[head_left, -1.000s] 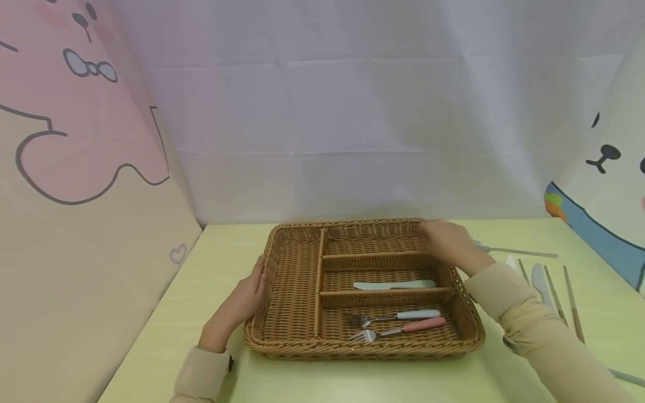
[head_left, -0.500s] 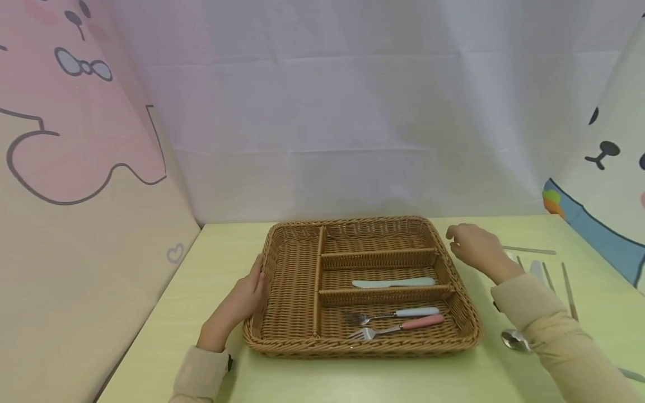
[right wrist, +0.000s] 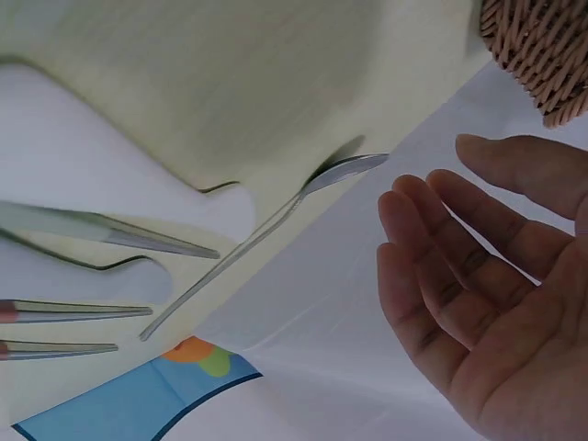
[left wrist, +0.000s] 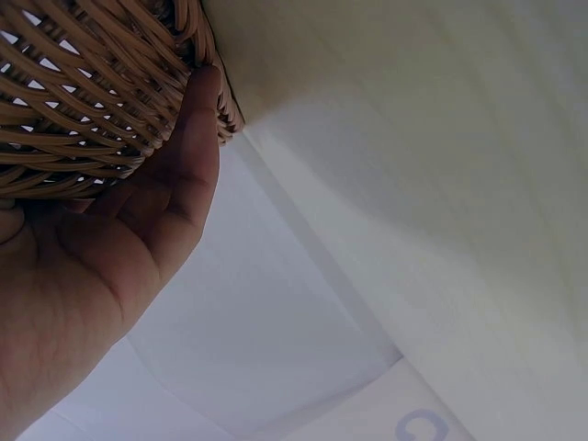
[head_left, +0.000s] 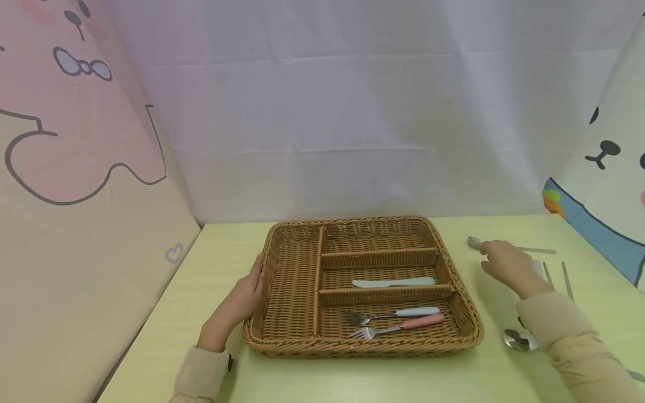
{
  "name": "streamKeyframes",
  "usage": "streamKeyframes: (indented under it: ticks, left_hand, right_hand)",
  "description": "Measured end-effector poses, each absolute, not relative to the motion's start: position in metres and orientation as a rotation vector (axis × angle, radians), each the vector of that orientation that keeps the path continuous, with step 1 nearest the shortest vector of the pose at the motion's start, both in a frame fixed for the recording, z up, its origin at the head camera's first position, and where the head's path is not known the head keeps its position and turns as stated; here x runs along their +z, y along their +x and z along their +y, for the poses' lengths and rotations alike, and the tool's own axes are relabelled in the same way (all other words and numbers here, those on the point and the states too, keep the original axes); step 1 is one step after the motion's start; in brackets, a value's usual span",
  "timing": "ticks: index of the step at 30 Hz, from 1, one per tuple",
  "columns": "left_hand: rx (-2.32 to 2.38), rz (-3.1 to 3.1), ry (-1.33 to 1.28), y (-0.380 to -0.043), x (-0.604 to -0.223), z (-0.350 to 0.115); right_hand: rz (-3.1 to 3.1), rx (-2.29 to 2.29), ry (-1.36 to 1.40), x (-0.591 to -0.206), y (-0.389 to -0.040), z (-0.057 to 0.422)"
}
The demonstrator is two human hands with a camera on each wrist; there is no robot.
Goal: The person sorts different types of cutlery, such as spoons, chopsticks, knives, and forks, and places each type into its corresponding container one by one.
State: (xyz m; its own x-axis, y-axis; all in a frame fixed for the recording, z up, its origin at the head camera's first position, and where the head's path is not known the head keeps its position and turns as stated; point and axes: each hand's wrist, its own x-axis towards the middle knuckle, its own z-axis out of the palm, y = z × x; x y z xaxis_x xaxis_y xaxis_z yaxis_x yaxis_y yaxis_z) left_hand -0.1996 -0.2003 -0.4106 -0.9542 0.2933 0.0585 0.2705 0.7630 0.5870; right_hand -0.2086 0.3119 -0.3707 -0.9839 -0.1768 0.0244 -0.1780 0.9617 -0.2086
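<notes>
Left of centre on the table [head_left: 363, 380], the left hand [head_left: 244, 294] is set against the outer left wall of a wicker basket [head_left: 363, 351], fingers nearly straight along the weave.

Basket contents, by compartment: middle right, one pale green knife [head_left: 394, 283]; front right, a white-handled fork [head_left: 418, 312] and a pink-handled fork [head_left: 422, 322], side by side. Judgement: cutlery is going in sorted by kind. Progress partial: three pieces in; the pieces to the right of the basket, noted below, remain out.

Toward the table's back right corner, the right hand [head_left: 509, 267] holds nothing; fingers apart from the thumb, loosely bent, gap moderately wide. Spoon [right wrist: 344, 173] lies on the table near the back edge, bowl toward the basket, handle toward the right edge. Right wrist view: bowl just beside the fingertips; no contact seen there. Head view: hand covers part of the handle, contact not certain. Spoon judged the piece being reached for.

Farther right, toward the right edge: a white knife [right wrist: 119, 152], a second white knife [right wrist: 73, 268] and chopsticks [right wrist: 78, 314]; full count not certain, sleeve in the way. Nearer the front edge: another spoon bowl [head_left: 518, 340], handle hidden by the sleeve.
</notes>
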Motion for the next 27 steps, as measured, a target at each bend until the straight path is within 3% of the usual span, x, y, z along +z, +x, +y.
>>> streamKeyframes:
  ticks: [11,27]
  left_hand:
    - [0.962,2.928,0.491,-0.199,-0.411,-0.201]
    - [0.965,2.922,0.477,-0.200,-0.414,-0.203]
  right_hand:
    - [-3.175,0.361,0.129,-0.385,-0.190,0.344]
    - [-3.203,0.378,0.079,-0.391,-0.179,0.352]
